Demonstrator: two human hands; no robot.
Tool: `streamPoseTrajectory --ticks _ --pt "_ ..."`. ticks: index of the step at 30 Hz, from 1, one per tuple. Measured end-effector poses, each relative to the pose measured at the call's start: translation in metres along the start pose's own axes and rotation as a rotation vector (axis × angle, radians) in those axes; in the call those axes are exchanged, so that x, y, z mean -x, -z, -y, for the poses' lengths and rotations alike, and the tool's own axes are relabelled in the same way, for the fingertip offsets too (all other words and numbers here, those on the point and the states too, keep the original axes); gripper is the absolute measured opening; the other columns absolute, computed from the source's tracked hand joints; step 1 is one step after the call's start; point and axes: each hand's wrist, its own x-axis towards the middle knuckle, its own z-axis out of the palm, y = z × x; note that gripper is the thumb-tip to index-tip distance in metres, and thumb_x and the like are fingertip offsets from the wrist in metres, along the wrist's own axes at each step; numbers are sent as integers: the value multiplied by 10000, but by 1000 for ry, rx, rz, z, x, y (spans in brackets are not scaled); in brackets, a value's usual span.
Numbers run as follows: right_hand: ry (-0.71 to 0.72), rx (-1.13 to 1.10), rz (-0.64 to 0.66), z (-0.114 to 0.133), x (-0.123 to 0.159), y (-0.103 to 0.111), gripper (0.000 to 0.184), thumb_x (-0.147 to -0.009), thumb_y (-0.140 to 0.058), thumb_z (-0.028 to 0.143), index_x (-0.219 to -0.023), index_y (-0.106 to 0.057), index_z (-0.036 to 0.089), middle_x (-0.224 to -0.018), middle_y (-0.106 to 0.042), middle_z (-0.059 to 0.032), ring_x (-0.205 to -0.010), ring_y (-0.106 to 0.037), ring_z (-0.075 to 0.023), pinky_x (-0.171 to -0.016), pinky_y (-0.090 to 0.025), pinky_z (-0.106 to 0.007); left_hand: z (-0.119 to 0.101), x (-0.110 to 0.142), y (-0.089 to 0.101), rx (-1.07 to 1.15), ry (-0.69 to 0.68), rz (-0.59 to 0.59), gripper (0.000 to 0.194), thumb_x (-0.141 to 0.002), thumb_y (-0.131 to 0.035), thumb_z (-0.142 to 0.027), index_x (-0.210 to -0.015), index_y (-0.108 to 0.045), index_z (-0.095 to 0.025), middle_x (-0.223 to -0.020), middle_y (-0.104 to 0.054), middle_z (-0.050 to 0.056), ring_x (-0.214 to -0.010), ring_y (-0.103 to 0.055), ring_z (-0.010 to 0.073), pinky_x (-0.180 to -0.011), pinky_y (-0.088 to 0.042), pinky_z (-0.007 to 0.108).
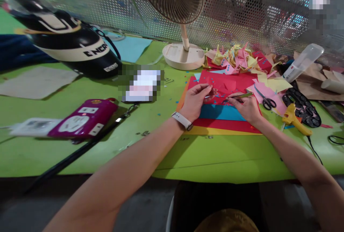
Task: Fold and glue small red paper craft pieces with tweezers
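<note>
My left hand [194,100], with a pale watch at the wrist, is closed in a pinch over the red paper [228,81]. Whatever its fingertips hold is too small to make out. In my right hand [247,108] is a pair of slim metal tweezers [243,95], the tips directed left toward my left fingers. Tiny blue paper dots lie scattered on the red sheet around the fingertips. Beneath both hands is a stack of coloured sheets, with a blue strip [221,112] across it and a yellow sheet [206,130] at the bottom.
Folded paper pieces [239,58] pile up behind the sheets. Scissors [266,99], a yellow glue gun [295,119] and a black palette [303,108] lie right. A fan [184,54] stands behind; a phone [142,85], purple power strip [84,117] and large black bottle [77,46] are left.
</note>
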Motion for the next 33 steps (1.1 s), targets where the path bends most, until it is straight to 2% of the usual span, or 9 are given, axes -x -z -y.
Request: streamPoseTrajectory --ticks 11,22,28,33 --pt "5 68 -3 6 -1 -1 260 -895 -603 424 -791 -737 227 -885 -761 -56 -798 -705 -208 -739 -557 -341 1 -1 2 -31 -12 9 253 -662 -832 -334 -799 -688 -178 -782 -702 21 -793 -660 147 -820 -541 336" --pt "-31 30 -32 2 0 -1 200 -880 -630 390 -838 -738 228 -880 -760 -46 -794 -719 -204 -732 -558 -322 0 0 1 -28 1 0 229 -667 -828 -316 -785 -695 -173 -777 -708 31 -770 -658 146 -785 -548 310" --pt "-14 8 -24 -1 -1 -1 201 -879 -635 376 -847 -736 205 -865 -757 -56 -789 -716 -197 -709 -553 -309 1 -1 1 -15 6 4 211 -676 -820 -301 -787 -700 -168 -775 -712 30 -757 -657 140 -755 -544 295" --pt "41 17 -53 -2 -1 -2 236 -884 -628 406 -850 -735 199 -843 -760 -62 -768 -721 -199 -693 -561 -309 0 0 1 -11 -2 5 276 -633 -847 -329 -789 -693 -161 -760 -709 19 -746 -654 133 -752 -546 287"
